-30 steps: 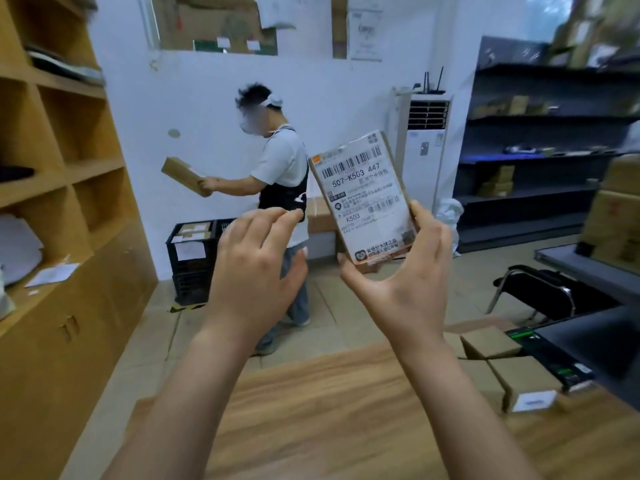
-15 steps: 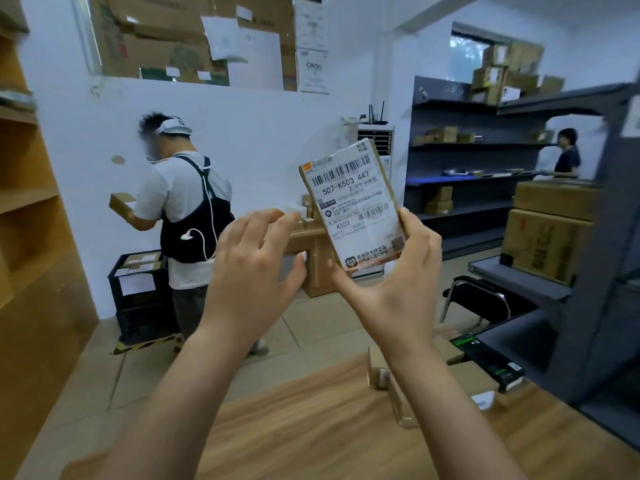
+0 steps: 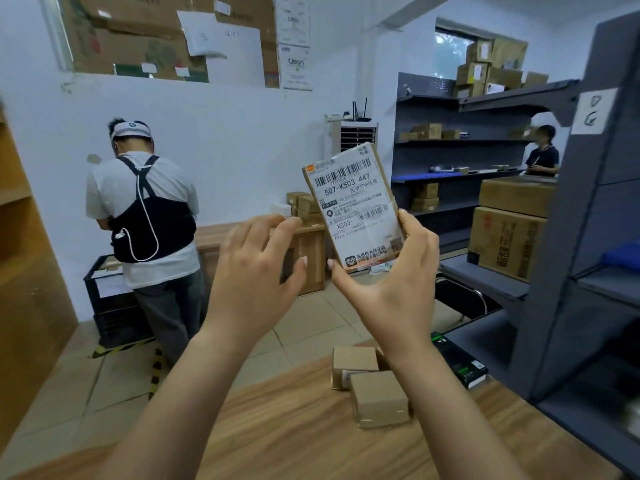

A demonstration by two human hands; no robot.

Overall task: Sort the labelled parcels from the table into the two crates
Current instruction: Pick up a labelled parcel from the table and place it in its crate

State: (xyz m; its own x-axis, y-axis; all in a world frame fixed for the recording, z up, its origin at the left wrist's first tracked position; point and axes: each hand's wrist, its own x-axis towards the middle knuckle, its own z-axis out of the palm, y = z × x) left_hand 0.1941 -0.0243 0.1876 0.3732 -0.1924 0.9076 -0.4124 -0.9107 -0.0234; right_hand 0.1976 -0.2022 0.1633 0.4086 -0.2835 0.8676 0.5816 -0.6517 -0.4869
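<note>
Parcel stays upright, gripped by right hand; left hand fingers remain spread, empty. Label apparently being read; sorting pending.

A flat brown parcel is held upright, slightly tilted, its white barcode label reading "507-K503 447" and facing the camera. The right hand grips its lower end. A small cardboard box touches a nearer box on the wooden table. A black crate, possibly two stacked, stands by the far wall.
</note>
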